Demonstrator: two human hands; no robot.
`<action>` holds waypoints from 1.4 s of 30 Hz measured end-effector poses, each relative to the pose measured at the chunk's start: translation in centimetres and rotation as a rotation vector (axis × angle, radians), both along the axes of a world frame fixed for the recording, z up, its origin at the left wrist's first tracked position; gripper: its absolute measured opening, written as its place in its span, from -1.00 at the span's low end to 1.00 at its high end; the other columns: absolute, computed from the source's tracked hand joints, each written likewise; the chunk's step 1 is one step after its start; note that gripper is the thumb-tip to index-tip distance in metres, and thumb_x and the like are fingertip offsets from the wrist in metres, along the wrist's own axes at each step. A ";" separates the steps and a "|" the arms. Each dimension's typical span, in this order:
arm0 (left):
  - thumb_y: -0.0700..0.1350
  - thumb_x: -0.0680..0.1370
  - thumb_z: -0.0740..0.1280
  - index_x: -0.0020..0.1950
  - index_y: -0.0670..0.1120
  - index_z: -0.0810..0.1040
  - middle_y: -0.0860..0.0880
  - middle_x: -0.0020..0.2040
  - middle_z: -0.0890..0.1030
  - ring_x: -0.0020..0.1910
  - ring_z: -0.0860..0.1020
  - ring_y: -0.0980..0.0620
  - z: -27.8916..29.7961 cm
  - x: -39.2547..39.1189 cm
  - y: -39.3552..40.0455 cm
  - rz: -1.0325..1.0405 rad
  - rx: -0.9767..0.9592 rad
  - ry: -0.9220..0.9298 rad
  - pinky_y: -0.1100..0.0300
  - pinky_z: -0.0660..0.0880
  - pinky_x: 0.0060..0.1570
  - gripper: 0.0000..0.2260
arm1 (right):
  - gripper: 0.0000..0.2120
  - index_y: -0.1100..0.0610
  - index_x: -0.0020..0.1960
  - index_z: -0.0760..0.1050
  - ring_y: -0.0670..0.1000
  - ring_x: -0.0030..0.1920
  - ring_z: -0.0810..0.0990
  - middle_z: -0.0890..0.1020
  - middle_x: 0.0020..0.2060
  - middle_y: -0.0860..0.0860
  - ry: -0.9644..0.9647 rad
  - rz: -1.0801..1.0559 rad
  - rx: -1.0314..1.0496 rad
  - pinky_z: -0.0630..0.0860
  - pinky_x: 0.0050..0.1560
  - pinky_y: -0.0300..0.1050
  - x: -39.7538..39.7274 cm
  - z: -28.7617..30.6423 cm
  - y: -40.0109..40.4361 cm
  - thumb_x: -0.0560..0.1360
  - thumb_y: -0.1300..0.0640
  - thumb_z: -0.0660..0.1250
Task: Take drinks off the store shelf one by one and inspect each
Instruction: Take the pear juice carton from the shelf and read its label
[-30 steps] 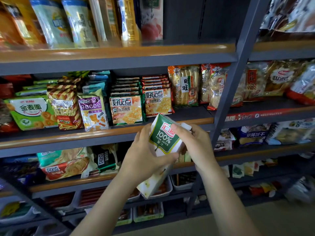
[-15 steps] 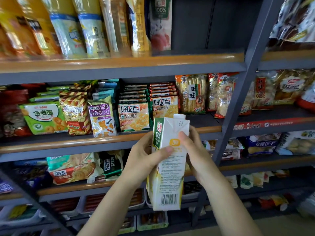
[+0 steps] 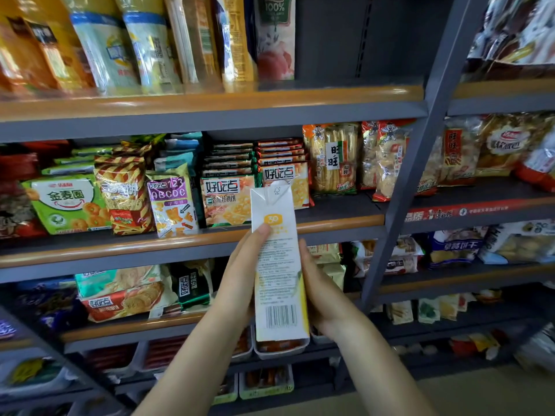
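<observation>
Head view: a tall white carton (image 3: 277, 265) stands upright in front of the shelves, held between both hands. The left hand (image 3: 240, 277) lies against its left edge, fingers (image 3: 260, 231) curled onto the printed face just under an orange badge reading 30. The right hand (image 3: 322, 291) cups the right edge, its fingers wrapped behind the carton and mostly hidden. The face turned to the camera carries small print, with a barcode (image 3: 280, 316) low down, below the fingers of both hands.

Above the fingers and behind the carton's folded top, a shelf (image 3: 192, 235) with an orange lip carries snack packs: two cracker packs (image 3: 226, 199) directly behind the carton top, a purple ABCDE bag (image 3: 171, 199) and a green bag (image 3: 67, 202) further left, and rice cracker bags (image 3: 333, 159) up to the right. Higher still, the top shelf (image 3: 210, 100) holds a row of bottles and cartons (image 3: 274, 37), with a bare stretch at its right end. A grey upright (image 3: 402, 193) slants down just right of the right hand. Below the hands sit white trays (image 3: 280, 349) of goods.
</observation>
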State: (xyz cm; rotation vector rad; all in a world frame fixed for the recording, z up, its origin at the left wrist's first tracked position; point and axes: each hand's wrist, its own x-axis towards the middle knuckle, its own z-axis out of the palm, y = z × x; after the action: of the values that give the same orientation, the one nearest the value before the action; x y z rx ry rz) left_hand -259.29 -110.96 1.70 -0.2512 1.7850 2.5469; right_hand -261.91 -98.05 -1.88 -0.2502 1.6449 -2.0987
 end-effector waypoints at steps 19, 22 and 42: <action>0.13 0.47 0.37 0.08 -0.04 0.64 -0.11 0.00 0.73 -0.03 0.71 -0.14 -1.7 0.2 0.0 0.097 -0.208 0.149 0.01 0.63 -0.05 -0.69 | -0.41 -0.01 0.13 0.56 0.03 0.00 0.74 0.74 0.00 0.00 0.113 -0.327 0.052 0.65 0.10 0.12 0.4 1.9 0.0 0.26 -0.36 0.46; 0.19 0.46 0.30 0.09 0.01 0.63 -0.08 0.01 0.73 -0.01 0.70 -0.09 -2.1 0.3 0.5 0.105 -0.248 0.182 0.06 0.63 -0.03 -0.65 | -0.54 -0.02 0.07 0.58 0.09 -0.02 0.73 0.74 -0.03 0.04 0.183 -0.377 0.033 0.64 0.12 0.22 0.6 2.3 0.1 0.35 -0.31 0.50; 0.52 0.37 0.29 0.45 -0.05 0.36 0.16 0.26 0.55 0.28 0.52 0.18 -2.5 -0.3 0.3 0.011 -0.461 0.488 0.39 0.43 0.16 -0.14 | -0.42 -0.07 0.07 0.52 0.04 0.05 0.66 0.68 -0.01 -0.01 0.289 -0.685 -0.038 0.60 0.12 0.13 1.7 3.5 -1.4 0.29 -0.46 0.18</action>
State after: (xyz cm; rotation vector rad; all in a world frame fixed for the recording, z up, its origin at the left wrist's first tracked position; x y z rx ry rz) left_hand -259.59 -110.70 -0.80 0.3966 2.5301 2.2993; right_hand -260.19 -99.47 1.58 0.0109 2.0743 -2.6900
